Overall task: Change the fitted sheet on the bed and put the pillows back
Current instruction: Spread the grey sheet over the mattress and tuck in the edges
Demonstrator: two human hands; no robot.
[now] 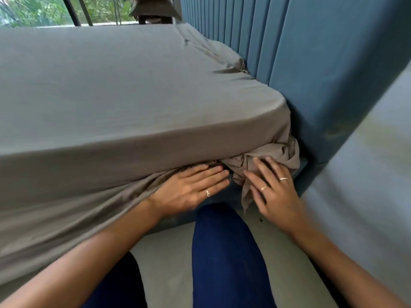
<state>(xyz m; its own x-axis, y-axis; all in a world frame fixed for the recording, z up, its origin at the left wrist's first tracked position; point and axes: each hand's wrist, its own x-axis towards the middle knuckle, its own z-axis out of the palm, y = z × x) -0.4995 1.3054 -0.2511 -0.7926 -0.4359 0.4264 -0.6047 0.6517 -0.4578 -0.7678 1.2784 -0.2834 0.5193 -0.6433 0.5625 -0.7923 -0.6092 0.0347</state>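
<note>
**At the bed's near corner: both hands flat on the sheet**

At the corner by the blue headboard (333,63), the grey fitted sheet (122,85) covers the top of the mattress and hangs down its near side. Excess fabric is bunched in a wad (262,161) under the corner, with one tail hanging toward the floor (169,258).

Left hand (191,187): palm down, fingers (213,172) straight and together, pointing right along the lower edge of the mattress, resting on the draped sheet. Not gripping. Ring visible.

Right hand (275,192): palm down, fingers (264,167) straight and slightly spread, pressed on the bunched wad. Not curled round it. Two rings visible.

Both forearms bare, reaching forward from the bottom of the view. Legs in dark blue (224,252) between them. Slight motion blur on the right hand.

A pillow (218,50) in matching grey lies at the far end against the headboard. Window (40,10) with greenery beyond the bed.
</note>
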